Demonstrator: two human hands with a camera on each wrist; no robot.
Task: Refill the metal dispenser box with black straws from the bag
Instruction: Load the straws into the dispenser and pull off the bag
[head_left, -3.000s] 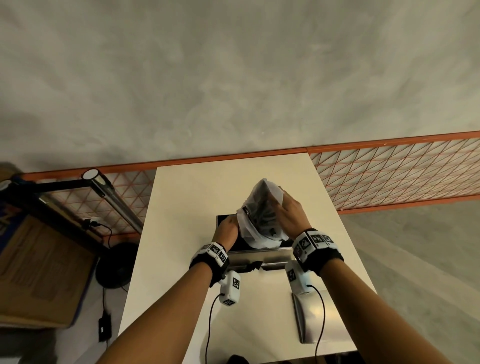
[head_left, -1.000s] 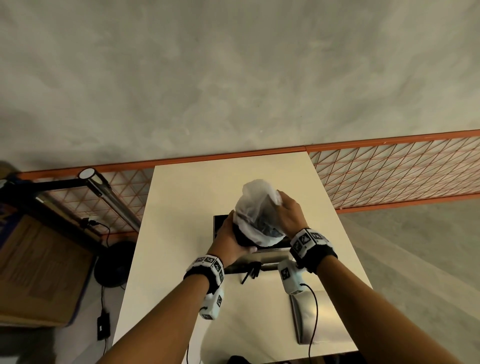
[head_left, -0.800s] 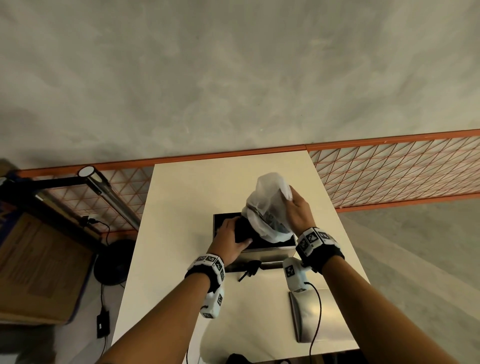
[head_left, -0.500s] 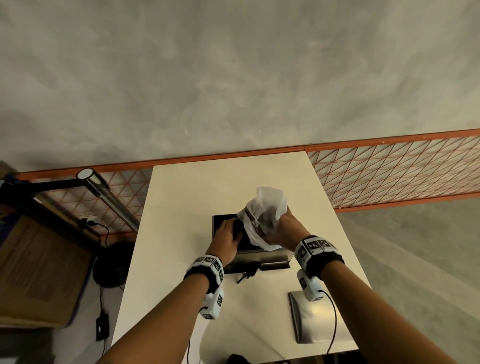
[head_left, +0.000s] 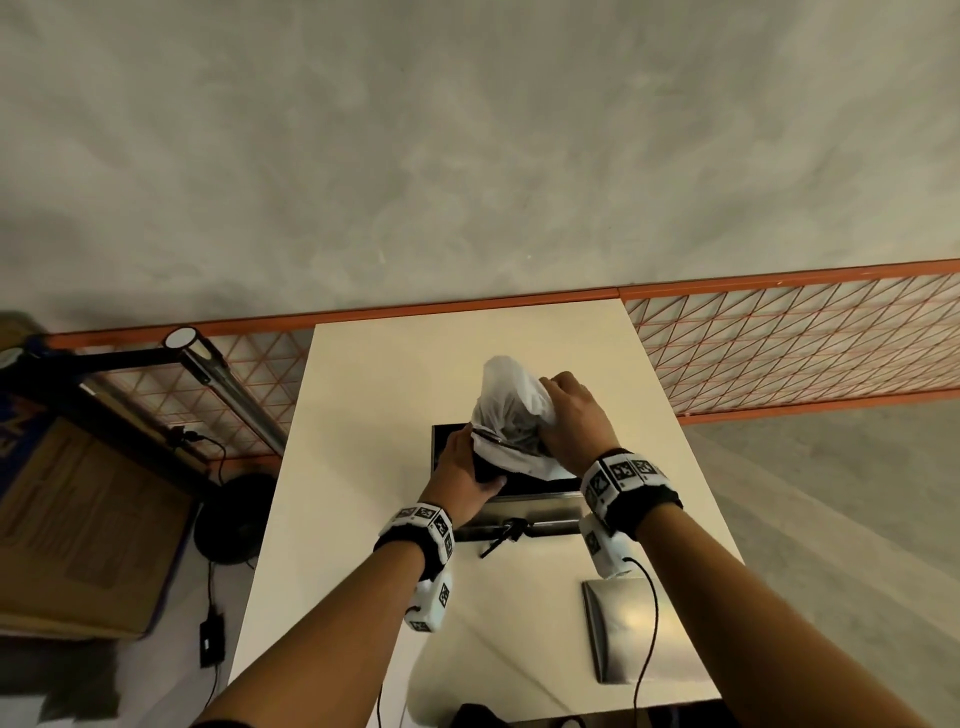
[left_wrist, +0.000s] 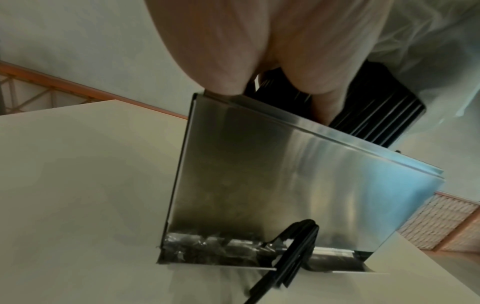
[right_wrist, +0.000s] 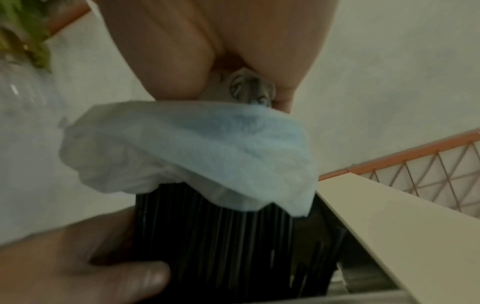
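Note:
A metal dispenser box (head_left: 524, 501) (left_wrist: 272, 185) stands open-topped in the middle of the cream table (head_left: 374, 415). Over its opening a clear plastic bag (head_left: 511, 410) (right_wrist: 197, 152) is held upside down. A thick bundle of black straws (right_wrist: 221, 236) (left_wrist: 376, 115) sticks out of the bag's mouth toward the box. My left hand (head_left: 462, 478) grips the straw bundle at the box's left rim. My right hand (head_left: 569, 415) grips the bunched bag higher up, on its right side. A few loose black straws (head_left: 501, 535) (left_wrist: 291, 257) poke from the box's front slot.
The box's metal lid (head_left: 628, 629) lies on the table near the front right edge. An orange wire fence (head_left: 789, 343) runs behind the table. A cardboard box (head_left: 78, 519), a lamp arm (head_left: 223, 389) and floor cables (head_left: 213, 613) sit to the left.
My right hand has lifted the bag back up and to the right after dipping toward the box. My left hand moved from the box rim to grip the straws under the bag.

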